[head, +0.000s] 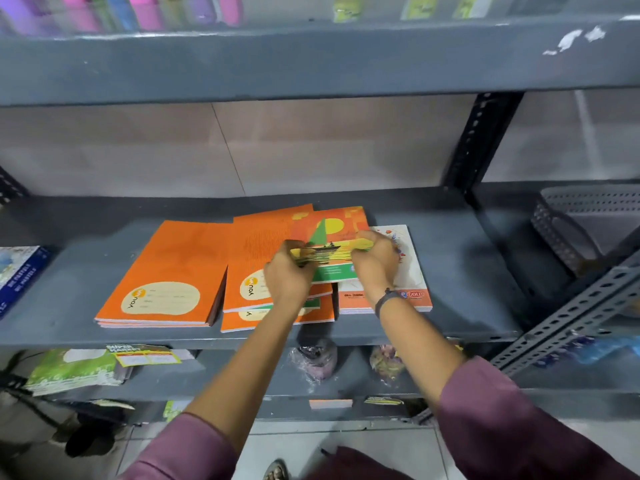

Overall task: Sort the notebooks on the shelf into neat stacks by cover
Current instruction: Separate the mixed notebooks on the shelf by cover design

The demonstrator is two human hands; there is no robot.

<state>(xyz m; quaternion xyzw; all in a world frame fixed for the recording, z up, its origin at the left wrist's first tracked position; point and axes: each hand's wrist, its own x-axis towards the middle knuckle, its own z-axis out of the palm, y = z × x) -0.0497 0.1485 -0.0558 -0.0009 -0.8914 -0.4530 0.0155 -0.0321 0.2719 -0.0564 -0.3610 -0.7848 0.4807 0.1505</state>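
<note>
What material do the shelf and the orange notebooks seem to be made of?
shelf: probably metal painted matte grey; chipped paint above and perforated angle posts suggest it.
orange notebooks: paper pages with thin card covers, seemingly smooth; white page edges show at the side.

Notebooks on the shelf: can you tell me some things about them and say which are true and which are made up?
1. Both hands hold one picture notebook. True: the left hand has its left edge, the right hand its right edge.
2. The orange stack lies at the left. True.
3. The white notebook is on the floor. False: it lies on the shelf, at the right.
4. The basket is full of notebooks. False: none show in it.
5. The right wrist wears a dark band. True.
</note>
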